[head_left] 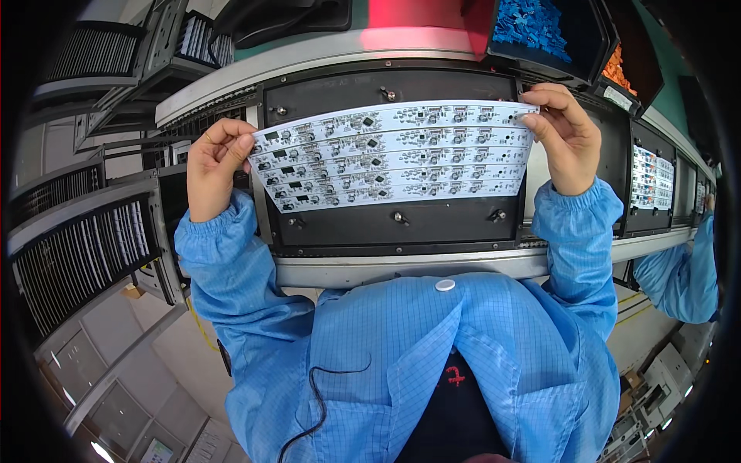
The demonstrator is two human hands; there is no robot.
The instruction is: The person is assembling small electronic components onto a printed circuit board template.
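Observation:
A wide white circuit board panel (390, 158), made of several strips with small dark parts on them, stretches between my two hands. My left hand (218, 163) pinches its left end between thumb and fingers. At the far right corner, the thumb and fingers of my right hand (565, 137) close on the panel's edge. Below the panel lies a black fixture tray (340, 231) with metal posts along its near and far sides. The panel overlaps the middle of this tray; whether it touches the tray I cannot tell.
Dark bins of blue parts (532, 29) and orange parts (617, 69) stand at the far right. Slotted racks holding boards (85, 255) line the left. Along the metal rail (332, 270), another tray with a populated board (652, 179) sits right, near another person's blue sleeve (679, 278).

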